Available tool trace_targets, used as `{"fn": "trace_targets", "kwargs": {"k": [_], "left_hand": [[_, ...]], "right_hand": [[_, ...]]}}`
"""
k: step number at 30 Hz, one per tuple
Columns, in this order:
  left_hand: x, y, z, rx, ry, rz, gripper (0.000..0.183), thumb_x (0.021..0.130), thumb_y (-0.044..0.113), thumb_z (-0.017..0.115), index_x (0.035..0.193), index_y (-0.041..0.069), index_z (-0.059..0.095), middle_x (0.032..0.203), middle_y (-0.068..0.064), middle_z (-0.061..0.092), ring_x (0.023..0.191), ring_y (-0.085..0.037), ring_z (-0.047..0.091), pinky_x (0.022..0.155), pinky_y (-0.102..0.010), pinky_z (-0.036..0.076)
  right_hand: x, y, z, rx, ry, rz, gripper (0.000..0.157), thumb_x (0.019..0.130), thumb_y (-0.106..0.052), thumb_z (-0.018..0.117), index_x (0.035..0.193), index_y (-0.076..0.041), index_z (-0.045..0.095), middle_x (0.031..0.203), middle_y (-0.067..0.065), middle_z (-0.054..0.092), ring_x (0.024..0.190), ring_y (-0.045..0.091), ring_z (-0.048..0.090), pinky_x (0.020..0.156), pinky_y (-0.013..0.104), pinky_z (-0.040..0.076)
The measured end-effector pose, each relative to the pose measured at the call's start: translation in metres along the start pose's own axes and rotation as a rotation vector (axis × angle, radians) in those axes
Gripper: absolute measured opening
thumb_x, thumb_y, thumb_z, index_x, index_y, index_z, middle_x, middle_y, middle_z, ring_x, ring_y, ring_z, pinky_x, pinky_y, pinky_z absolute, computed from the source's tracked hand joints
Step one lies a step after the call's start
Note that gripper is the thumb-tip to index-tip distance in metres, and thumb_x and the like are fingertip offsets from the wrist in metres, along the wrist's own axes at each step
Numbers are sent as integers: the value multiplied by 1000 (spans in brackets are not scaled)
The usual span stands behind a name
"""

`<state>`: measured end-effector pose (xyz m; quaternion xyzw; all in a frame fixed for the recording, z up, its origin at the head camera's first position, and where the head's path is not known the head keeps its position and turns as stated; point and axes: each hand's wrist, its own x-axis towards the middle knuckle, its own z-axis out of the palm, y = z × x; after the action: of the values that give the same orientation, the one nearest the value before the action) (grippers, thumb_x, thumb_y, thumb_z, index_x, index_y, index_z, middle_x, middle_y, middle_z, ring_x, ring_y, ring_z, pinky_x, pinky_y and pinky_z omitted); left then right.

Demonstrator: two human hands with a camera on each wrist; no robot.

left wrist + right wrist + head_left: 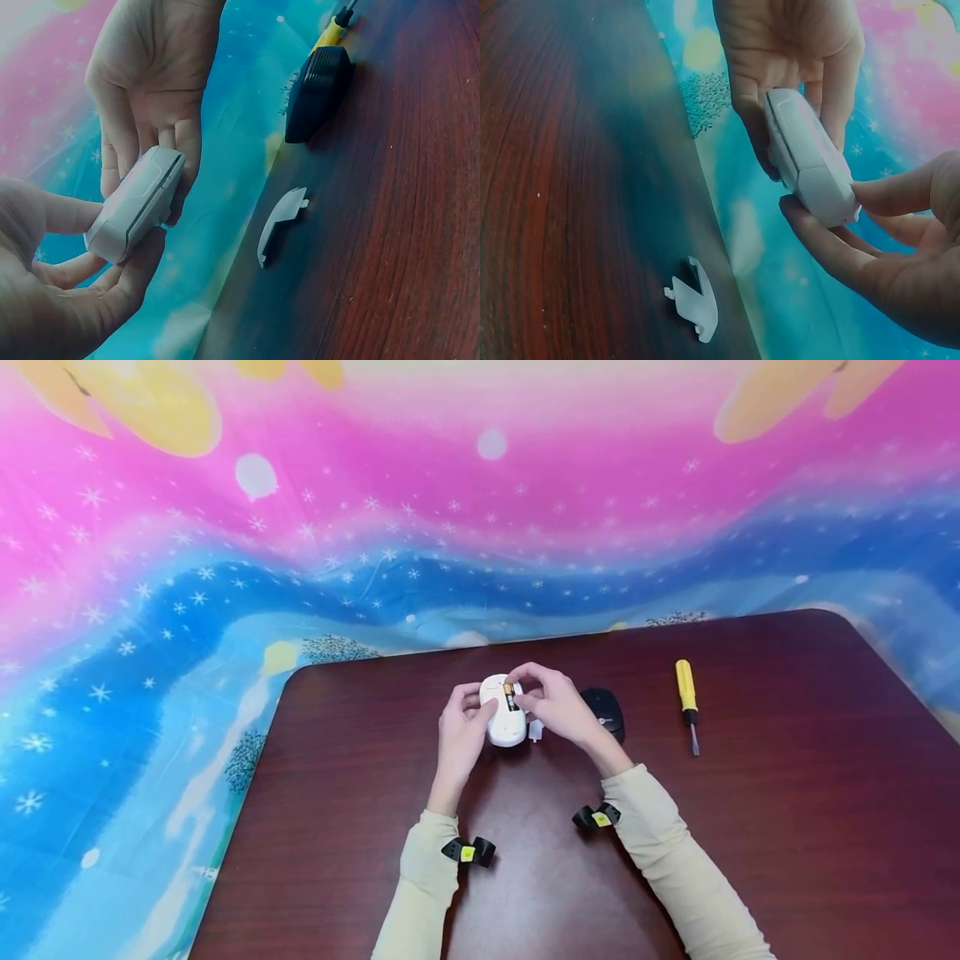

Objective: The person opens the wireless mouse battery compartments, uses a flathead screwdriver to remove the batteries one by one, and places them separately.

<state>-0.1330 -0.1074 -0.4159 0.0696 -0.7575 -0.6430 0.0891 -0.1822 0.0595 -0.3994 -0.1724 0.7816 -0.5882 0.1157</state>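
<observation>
A white computer mouse [507, 731] is held over the table with its underside facing the head camera. Its battery compartment is uncovered, and batteries [511, 690] with orange and black wrappers show inside. My left hand [461, 731] grips the mouse's left side, thumb on the underside and fingers around the edge. At the other side, my right hand [558, 703] has its thumb and index finger at the compartment, while its other fingers lie under the mouse. In the right wrist view, the right fingertips [799, 210] touch the white casing. Below lies the white battery cover [283, 221] on the table.
Just right of the hands a black mouse [609, 718] sits on the dark wooden table [787, 827]. Farther right lies a screwdriver [686, 693] with a yellow handle. A colourful patterned cloth [375, 543] hangs behind the table and along its left side.
</observation>
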Motion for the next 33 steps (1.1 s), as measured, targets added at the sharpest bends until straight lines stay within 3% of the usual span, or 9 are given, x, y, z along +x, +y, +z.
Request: {"fn": "trace_targets", "kwargs": {"k": [6, 16, 20, 24, 30, 33], "left_hand": [[-1, -1, 0, 15, -8, -9, 33, 93, 8, 72, 124, -3, 65, 108, -19, 72, 89, -26, 70, 70, -25, 51], [1, -1, -1, 20, -32, -13, 33, 94, 7, 72, 125, -1, 64, 109, -19, 72, 87, -22, 69, 68, -43, 57], [2, -2, -1, 10, -33, -8, 33, 94, 7, 72, 125, -3, 64, 109, -20, 72, 87, -23, 69, 69, -34, 55], [2, -1, -2, 2, -7, -2, 33, 94, 8, 71, 125, -4, 64, 110, -21, 72, 89, -25, 69, 72, -23, 51], [3, 0, -2, 5, 7, 7, 32, 94, 8, 71, 124, -4, 65, 109, -20, 72, 90, -26, 70, 74, -24, 51], [2, -1, -1, 15, -1, 8, 31, 94, 8, 72, 123, -3, 66, 107, -19, 73, 90, -26, 71, 74, -24, 51]], "right_hand": [[-1, 1, 1, 26, -25, 24, 26, 98, 7, 57, 124, 5, 59, 120, 23, 64, 82, 20, 71, 75, 49, 61], [-3, 0, 2, 49, -12, 32, 26, 97, 10, 55, 123, 7, 57, 114, 24, 65, 79, 19, 70, 77, 54, 59], [-3, 0, 3, 55, 2, 26, 26, 97, 9, 55, 122, 5, 57, 111, 23, 67, 81, 19, 70, 79, 57, 58], [-2, 1, 5, 50, 7, -11, 28, 99, 7, 55, 126, 3, 57, 124, 21, 64, 90, 22, 71, 82, 58, 57], [-3, -2, 4, -5, 12, -29, 29, 98, 5, 57, 127, 2, 60, 129, 20, 62, 92, 24, 72, 84, 58, 57], [-4, -3, 2, -35, -6, -18, 28, 98, 5, 57, 126, 3, 59, 125, 21, 64, 91, 23, 73, 81, 51, 59]]}}
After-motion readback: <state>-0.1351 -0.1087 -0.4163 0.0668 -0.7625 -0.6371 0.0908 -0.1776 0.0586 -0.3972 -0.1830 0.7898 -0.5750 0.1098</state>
